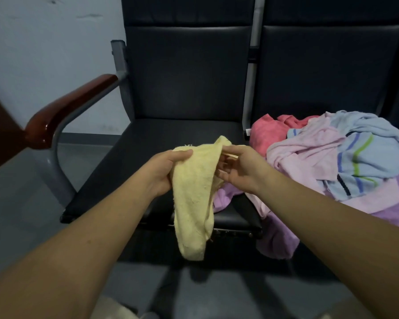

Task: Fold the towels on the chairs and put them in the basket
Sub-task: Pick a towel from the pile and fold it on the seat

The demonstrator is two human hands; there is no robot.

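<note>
Both hands hold the yellow towel (194, 192) above the empty chair seat (115, 180): left hand (165, 171) grips the bunched top, right hand (236, 168) pinches an edge. Risk: uneven corners if spread crooked. Pile (332, 162) waits on the right chair; basket isn't visible.

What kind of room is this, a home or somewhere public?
Probably a waiting room or office corridor: black padded chairs joined in a row, a wooden armrest, a plain pale wall.
</note>
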